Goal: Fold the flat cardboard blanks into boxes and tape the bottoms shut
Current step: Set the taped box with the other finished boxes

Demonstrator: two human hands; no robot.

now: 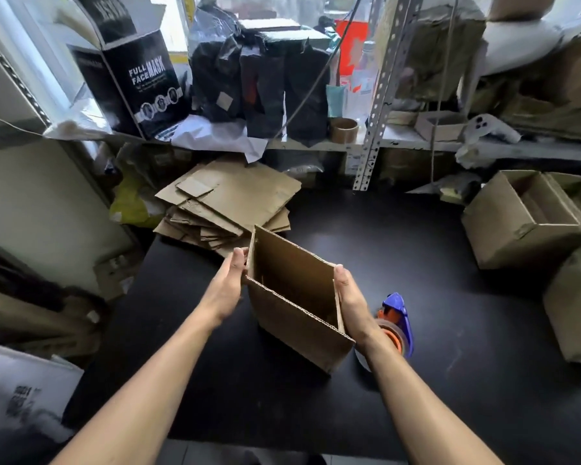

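Observation:
An opened-up cardboard box (296,317) stands on the black table (450,330), its top open toward me. My left hand (227,285) lies flat against the box's left wall, fingers straight. Against the right wall presses my right hand (351,302), thumb at the upper corner; its fingers are behind the wall. A stack of flat cardboard blanks (228,203) lies at the table's far left. A blue and orange tape dispenser (396,322) sits just right of my right wrist, partly hidden by it.
Finished brown boxes (524,223) crowd the table's right side, another (574,307) at the right edge. A shelf behind holds a black mask carton (138,82), black bags (259,82) and a tape roll (344,130). A perforated metal post (374,129) stands mid-back.

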